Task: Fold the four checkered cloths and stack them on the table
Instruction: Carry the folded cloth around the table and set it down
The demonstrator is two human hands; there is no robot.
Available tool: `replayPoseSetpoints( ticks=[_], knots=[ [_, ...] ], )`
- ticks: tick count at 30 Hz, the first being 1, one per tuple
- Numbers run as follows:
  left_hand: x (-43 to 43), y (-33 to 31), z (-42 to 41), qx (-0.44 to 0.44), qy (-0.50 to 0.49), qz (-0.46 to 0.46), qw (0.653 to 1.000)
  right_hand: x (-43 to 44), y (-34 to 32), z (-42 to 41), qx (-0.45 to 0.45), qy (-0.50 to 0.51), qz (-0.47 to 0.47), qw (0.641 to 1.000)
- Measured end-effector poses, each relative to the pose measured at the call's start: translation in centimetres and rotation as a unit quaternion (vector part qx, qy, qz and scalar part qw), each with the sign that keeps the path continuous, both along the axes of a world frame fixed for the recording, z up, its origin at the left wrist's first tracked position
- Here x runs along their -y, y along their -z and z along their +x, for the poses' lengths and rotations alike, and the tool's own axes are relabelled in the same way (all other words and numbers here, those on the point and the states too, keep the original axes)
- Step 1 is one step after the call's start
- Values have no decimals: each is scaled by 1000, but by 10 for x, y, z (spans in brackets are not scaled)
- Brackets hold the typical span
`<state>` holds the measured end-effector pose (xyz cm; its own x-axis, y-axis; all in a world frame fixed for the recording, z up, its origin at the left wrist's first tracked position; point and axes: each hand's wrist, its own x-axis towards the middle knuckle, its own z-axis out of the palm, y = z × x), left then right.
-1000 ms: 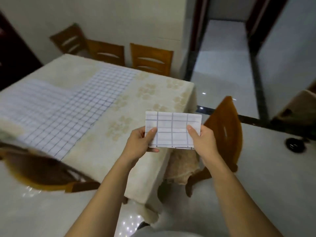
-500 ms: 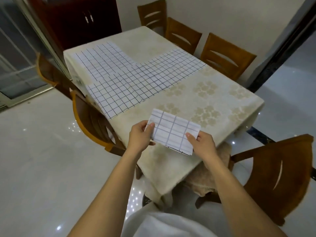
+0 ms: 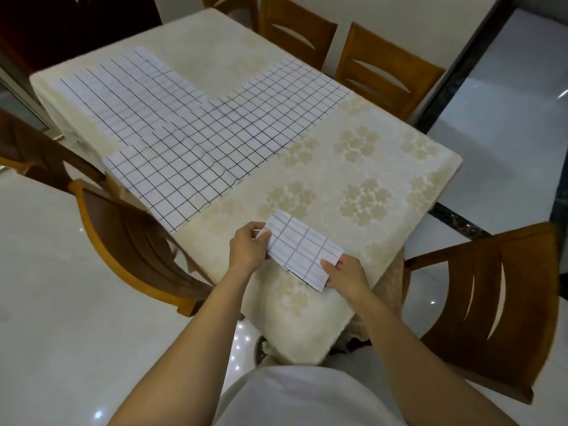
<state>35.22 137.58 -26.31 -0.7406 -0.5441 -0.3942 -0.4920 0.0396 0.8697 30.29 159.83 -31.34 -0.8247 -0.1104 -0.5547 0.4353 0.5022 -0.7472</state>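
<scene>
Over the near corner of the desk (image 3: 322, 192), head view: the folded checkered cloth (image 3: 302, 256) is held at its short ends. To start the stack, lower it flat with the edges kept aligned. Left hand (image 3: 247, 249) and right hand (image 3: 345, 273) each hold a pinching grip on it, thumbs on top and forearms converging. The unfolded checkered cloths (image 3: 190, 139) lie spread beyond.

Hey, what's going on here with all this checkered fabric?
A person is folding checkered cloths at a dining table. The left hand and right hand pinch one small folded cloth by its ends, holding it over the table's near corner. What look like three unfolded cloths lie spread flat and overlapping farther along the table. No stack has been started yet.
</scene>
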Motion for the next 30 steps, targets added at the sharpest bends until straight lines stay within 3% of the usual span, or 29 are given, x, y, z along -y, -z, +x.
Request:
replayPoseSetpoints(
  ticks=[6,14,16,18,20,22,25,28,30],
  knots=[
    [8,39,-4,71,82,-61,992,7,18,9,42,-9,40,998],
    [8,63,-3,80,116,-125,982,10,17,17,5,-4,130,992],
    [6,67,1,94,132,-207,965,12,12,18,-4,17,157,987],
    [3,67,5,106,155,-342,921,13,7,19,-69,24,196,978],
    [-3,62,4,44,180,-394,900,17,2,19,-207,-36,266,941],
    [-11,62,-3,-39,252,-382,888,29,-1,15,-286,-114,266,913],
    [-20,72,-17,-22,365,-316,875,54,6,7,-246,-267,243,899],
    [-14,86,-29,82,456,-302,833,56,23,5,-166,-406,299,848],
    [-9,90,-35,116,489,-296,812,49,27,5,-141,-441,325,825]
  ],
)
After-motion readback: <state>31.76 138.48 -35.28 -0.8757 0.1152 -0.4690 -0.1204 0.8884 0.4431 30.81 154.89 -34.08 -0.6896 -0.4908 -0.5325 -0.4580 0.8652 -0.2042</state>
